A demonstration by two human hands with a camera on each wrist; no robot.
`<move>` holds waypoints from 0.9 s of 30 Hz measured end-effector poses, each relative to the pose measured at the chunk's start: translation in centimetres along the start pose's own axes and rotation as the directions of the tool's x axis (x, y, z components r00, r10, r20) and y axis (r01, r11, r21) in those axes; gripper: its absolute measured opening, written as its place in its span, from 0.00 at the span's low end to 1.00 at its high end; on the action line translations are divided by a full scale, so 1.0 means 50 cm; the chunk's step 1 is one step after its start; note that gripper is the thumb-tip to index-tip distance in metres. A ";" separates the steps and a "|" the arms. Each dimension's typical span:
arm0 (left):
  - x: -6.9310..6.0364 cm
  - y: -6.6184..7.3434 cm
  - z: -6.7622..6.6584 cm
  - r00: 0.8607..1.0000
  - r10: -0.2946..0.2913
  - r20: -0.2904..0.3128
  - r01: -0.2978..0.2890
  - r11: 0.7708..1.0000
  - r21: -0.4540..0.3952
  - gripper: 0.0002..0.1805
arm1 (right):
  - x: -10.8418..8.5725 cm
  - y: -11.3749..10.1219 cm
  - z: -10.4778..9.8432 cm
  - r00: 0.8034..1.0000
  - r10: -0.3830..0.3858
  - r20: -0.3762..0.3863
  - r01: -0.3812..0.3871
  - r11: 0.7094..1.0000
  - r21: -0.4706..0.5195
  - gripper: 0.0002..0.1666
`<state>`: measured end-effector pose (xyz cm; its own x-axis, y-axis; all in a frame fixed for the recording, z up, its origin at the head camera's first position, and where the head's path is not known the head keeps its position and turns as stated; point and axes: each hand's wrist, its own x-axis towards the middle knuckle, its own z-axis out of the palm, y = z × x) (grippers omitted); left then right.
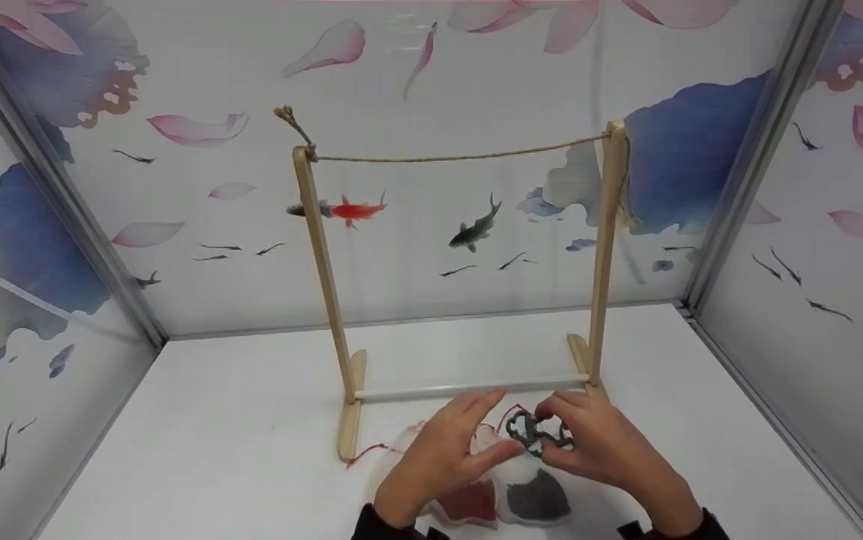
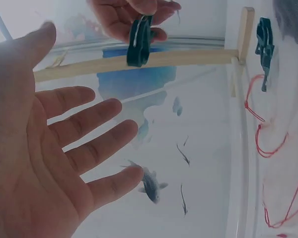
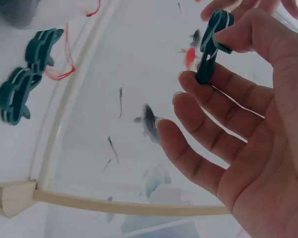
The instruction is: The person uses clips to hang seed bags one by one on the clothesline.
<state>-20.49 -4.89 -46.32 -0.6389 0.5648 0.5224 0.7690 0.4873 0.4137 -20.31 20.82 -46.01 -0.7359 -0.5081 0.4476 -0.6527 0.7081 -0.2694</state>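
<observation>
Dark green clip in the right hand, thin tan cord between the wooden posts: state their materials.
The clip looks like satin plastic: evenly coloured, smooth, moulded-looking. The cord seems dull natural fibre, perhaps jute: straw-coloured, with a tufted end.

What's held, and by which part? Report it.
Right hand pinches a green spring clip, thumb against its middle; exact finger contact unclear. Left hand holds nothing.
</observation>
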 end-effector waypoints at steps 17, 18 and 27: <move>0.008 -0.007 0.026 0.993 0.115 0.021 -0.116 0.991 0.071 0.23 | -0.009 -0.014 0.007 0.996 -0.070 -0.049 0.072 0.997 0.032 0.18; 0.008 -0.007 0.027 0.993 0.112 0.024 -0.113 0.991 0.075 0.22 | -0.009 -0.013 0.007 0.996 -0.069 -0.048 0.071 0.997 0.040 0.19; 0.011 -0.004 0.031 0.988 0.149 -0.028 -0.147 0.986 0.072 0.21 | -0.007 -0.009 0.007 0.990 -0.100 -0.100 0.113 0.984 0.137 0.22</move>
<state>-21.03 -3.65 -47.26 -0.5159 0.6124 0.5990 0.8511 0.4458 0.2772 -19.85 20.50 -46.35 -0.6453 -0.5250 0.5549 -0.7504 0.5718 -0.3316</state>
